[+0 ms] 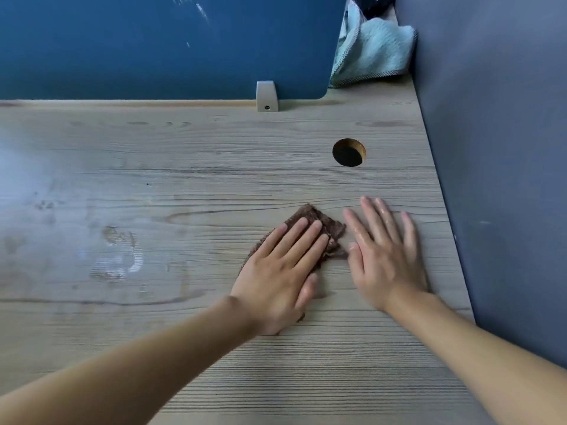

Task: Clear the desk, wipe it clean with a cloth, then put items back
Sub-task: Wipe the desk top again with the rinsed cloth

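A small brown cloth (329, 230) lies on the wood-grain desk (184, 179), right of centre. My left hand (282, 271) presses flat on top of it, fingers together and stretched out, covering most of the cloth. Just to its right, my right hand (386, 253) rests flat on the bare desk with fingers spread, its thumb close to the cloth's right edge. Nothing is in the right hand, and its fingers look wet.
Damp smears (119, 253) shine on the desk's left half. A round cable hole (349, 152) sits beyond the hands. A blue divider panel (168, 44) with a grey bracket (267, 96) runs along the back. A light blue towel (374, 53) lies in the far right corner beside a grey side wall (497, 148).
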Demonstrator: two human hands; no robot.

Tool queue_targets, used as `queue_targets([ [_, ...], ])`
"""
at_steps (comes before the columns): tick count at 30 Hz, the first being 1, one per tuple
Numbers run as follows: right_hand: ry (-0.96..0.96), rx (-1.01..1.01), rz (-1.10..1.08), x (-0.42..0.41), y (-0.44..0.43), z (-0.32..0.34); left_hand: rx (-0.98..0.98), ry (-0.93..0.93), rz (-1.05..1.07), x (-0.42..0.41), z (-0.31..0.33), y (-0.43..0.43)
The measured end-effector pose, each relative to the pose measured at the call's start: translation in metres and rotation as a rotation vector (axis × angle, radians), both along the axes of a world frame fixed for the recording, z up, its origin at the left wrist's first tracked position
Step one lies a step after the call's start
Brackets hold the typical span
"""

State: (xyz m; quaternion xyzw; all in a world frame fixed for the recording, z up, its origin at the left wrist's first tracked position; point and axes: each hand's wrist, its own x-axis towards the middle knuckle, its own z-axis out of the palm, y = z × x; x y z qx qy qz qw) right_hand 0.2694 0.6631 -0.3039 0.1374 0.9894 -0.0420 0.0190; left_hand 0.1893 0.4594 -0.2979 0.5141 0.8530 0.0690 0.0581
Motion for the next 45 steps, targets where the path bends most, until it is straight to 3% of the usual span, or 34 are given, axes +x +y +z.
queue_targets([
  [2, 0.006, 0.000, 0.003, 0.000, 0.000, 0.001, -0.024, -0.024, -0.090, -0.034, -0.001, -0.003],
  [3, 0.013, 0.003, 0.002, -0.001, 0.000, 0.001, -0.021, -0.007, -0.035, -0.057, -0.002, 0.002],
  [6, 0.017, 0.010, 0.001, 0.000, 0.000, -0.001, -0.006, 0.003, 0.418, -0.118, -0.003, 0.020],
  [8, 0.021, 0.014, -0.002, 0.000, -0.001, -0.003, 0.005, -0.003, 0.546, -0.112, -0.005, 0.030],
  [10, 0.020, 0.004, -0.002, -0.001, -0.001, -0.003, 0.019, 0.052, 0.455, -0.072, -0.004, 0.030],
  [13, 0.016, 0.000, -0.006, -0.001, 0.000, -0.001, 0.033, 0.063, 0.088, -0.004, -0.002, 0.009],
  [16, 0.002, 0.003, -0.003, -0.002, 0.000, 0.000, -0.019, 0.016, -0.208, -0.038, -0.002, -0.004],
  [17, 0.000, -0.001, -0.001, -0.002, 0.000, 0.000, -0.019, 0.024, -0.144, -0.059, -0.003, -0.001],
  [20, 0.000, 0.000, -0.009, 0.000, 0.000, -0.001, -0.006, 0.019, 0.427, -0.104, -0.004, 0.016],
  [22, 0.018, -0.004, -0.015, -0.001, 0.000, -0.001, 0.001, 0.032, 0.551, -0.087, -0.007, 0.026],
  [27, -0.012, 0.001, -0.003, -0.002, 0.002, -0.004, 0.029, 0.046, 0.061, 0.038, 0.001, 0.001],
  [29, -0.043, -0.016, 0.008, -0.003, 0.001, 0.002, 0.011, 0.008, -0.072, 0.030, 0.000, -0.007],
  [31, -0.040, -0.048, -0.013, 0.007, -0.003, 0.009, 0.019, 0.022, 0.037, -0.009, -0.003, -0.003],
  [34, -0.023, -0.037, 0.036, 0.047, -0.023, 0.007, -0.021, 0.012, 0.417, -0.062, -0.004, 0.006],
  [36, -0.018, -0.030, 0.048, 0.066, -0.029, 0.002, -0.035, 0.036, 0.484, -0.062, -0.007, 0.012],
  [39, -0.012, -0.010, 0.018, 0.066, -0.028, -0.002, 0.008, 0.076, 0.411, -0.021, -0.006, 0.008],
  [43, -0.017, 0.011, 0.047, 0.066, -0.029, -0.001, 0.006, 0.037, -0.059, 0.062, 0.000, -0.018],
  [45, -0.018, 0.024, 0.054, 0.066, -0.028, -0.001, 0.002, -0.010, -0.269, 0.040, -0.001, -0.027],
])
